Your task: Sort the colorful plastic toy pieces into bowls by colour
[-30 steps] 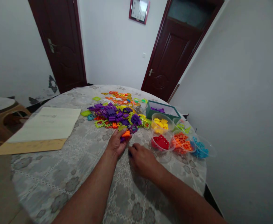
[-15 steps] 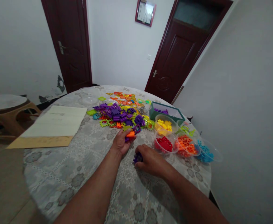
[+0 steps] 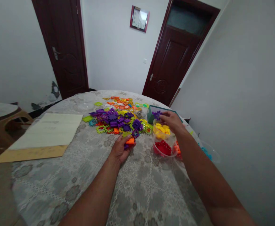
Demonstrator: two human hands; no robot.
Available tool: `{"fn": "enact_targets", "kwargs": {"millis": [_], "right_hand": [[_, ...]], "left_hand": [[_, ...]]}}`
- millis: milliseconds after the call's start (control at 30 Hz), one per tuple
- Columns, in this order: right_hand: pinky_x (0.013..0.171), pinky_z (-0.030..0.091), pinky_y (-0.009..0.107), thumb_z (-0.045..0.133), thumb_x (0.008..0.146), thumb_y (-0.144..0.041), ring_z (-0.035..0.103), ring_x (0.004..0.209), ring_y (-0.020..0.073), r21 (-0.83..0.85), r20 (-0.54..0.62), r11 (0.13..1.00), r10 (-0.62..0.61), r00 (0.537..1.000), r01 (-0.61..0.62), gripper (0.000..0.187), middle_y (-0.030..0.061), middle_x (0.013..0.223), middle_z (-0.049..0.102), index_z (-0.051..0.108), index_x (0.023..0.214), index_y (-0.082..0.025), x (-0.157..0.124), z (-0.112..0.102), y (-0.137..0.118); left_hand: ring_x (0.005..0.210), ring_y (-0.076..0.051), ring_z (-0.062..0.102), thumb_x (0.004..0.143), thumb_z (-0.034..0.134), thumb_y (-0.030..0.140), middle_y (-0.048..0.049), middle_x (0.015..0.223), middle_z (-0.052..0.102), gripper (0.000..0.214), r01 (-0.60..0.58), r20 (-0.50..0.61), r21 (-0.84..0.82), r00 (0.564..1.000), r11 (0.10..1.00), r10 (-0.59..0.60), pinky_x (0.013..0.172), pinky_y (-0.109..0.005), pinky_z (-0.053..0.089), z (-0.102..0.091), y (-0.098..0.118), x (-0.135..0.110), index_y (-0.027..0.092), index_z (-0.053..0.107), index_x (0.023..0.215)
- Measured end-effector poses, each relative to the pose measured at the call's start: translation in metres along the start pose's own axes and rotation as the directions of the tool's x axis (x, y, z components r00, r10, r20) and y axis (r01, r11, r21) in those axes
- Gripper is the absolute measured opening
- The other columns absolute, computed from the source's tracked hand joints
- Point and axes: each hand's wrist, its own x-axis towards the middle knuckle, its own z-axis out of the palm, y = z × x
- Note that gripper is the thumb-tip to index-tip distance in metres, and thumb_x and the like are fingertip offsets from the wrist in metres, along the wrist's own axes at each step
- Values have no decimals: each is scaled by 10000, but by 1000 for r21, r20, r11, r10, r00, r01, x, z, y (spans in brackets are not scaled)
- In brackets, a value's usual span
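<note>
My left hand [image 3: 122, 148] is closed around a few plastic building pieces, among them an orange block [image 3: 130, 141] and a purple one partly hidden by the fingers. It rests on the table at the near edge of a mixed pile of gear pieces [image 3: 112, 117], mostly purple. A purple gear piece [image 3: 156, 115] is pinched in my right hand [image 3: 171, 121], raised over the near left end of the green box [image 3: 151, 116]. Just below that hand stands a clear tub [image 3: 154, 131] holding yellow pieces [image 3: 161, 128].
Red pieces [image 3: 163, 147] fill another clear tub; orange and blue pieces [image 3: 206, 152] lie farther right, partly behind my right arm. On the left lies a paper sheet [image 3: 50, 130] over brown card [image 3: 31, 154]. Flat orange pieces [image 3: 122, 102] are spread at the back.
My right hand has lifted from the tablecloth and moved forward and right to the green box, carrying the purple gear piece. My left hand keeps its hold; the view has shifted slightly.
</note>
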Motion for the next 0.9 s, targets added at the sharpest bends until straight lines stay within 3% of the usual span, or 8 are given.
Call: {"fn": "enact_targets", "kwargs": {"millis": [67, 167, 267, 367, 500, 667, 800, 900], "right_hand": [[680, 599, 289, 720, 846, -260, 712, 723, 167, 16, -179, 1000, -15, 984, 18, 355, 60, 937, 758, 684, 1185, -164, 17, -7, 0], [761, 610, 327, 674, 873, -262, 732, 822, 194, -58, -233, 997, -68, 970, 56, 400, 85, 1089, 768, 690, 1264, -180, 6, -2, 1], [813, 601, 356, 637, 921, -266, 733, 827, 200, -206, -3, 960, -192, 981, 187, 276, 61, 1022, 778, 746, 1167, -202, -39, 22, 0], [900, 578, 369, 666, 947, -247, 727, 939, 209, -259, 308, 876, -324, 895, 406, 208, 59, 1063, 771, 754, 1135, -224, -93, 57, -4], [956, 558, 365, 681, 953, -166, 677, 1107, 232, -312, 428, 770, -410, 806, 557, 327, 106, 1231, 696, 681, 1277, -204, -138, 98, -6], [876, 565, 333, 594, 1013, -158, 676, 1061, 229, -457, 389, 740, -333, 859, 493, 302, 109, 1241, 657, 656, 1304, -214, -146, 117, -1], [923, 555, 348, 594, 1037, -226, 680, 1071, 241, -450, 359, 755, -335, 871, 476, 183, 105, 1168, 701, 693, 1187, -193, -147, 113, 1], [990, 540, 350, 621, 1014, -203, 697, 1080, 226, -356, 313, 803, -380, 871, 478, 234, 96, 1193, 743, 685, 1238, -187, -151, 101, 0]], "left_hand": [[701, -154, 682, 781, 835, 86, -23, 863, 691, 299, -1, 2, 2, 1000, 1000, 1, 601, -306, 660, 1, 1, -1, 178, 611, 957], [713, -155, 683, 782, 835, 91, -25, 867, 693, 301, 0, 13, 11, 1000, 1000, 0, 612, -314, 662, 1, 1, -2, 176, 607, 959], [734, -159, 689, 775, 843, 108, -26, 892, 700, 318, 1, 34, 23, 999, 1000, -2, 634, -323, 662, 2, 0, -3, 176, 611, 982], [765, -159, 702, 760, 861, 132, -28, 938, 716, 364, -8, 80, 30, 997, 1000, 5, 651, -296, 644, 1, -1, -3, 182, 613, 1022], [755, -153, 710, 734, 887, 160, -12, 877, 714, 386, -18, 133, 23, 991, 1000, 14, 655, -238, 591, 0, -3, -3, 186, 594, 983], [742, -133, 697, 741, 859, 126, -1, 836, 706, 332, -13, 147, -1, 989, 1000, 12, 670, -212, 570, -2, -6, 1, 176, 611, 956], [725, -125, 691, 785, 821, 99, -10, 840, 704, 256, 20, 135, 10, 991, 1000, -21, 673, -213, 587, -3, -6, 5, 165, 629, 942], [736, -135, 708, 818, 781, 69, -20, 864, 718, 210, 26, 107, 46, 994, 999, -31, 655, -221, 607, -3, -4, 6, 166, 633, 933]]}}
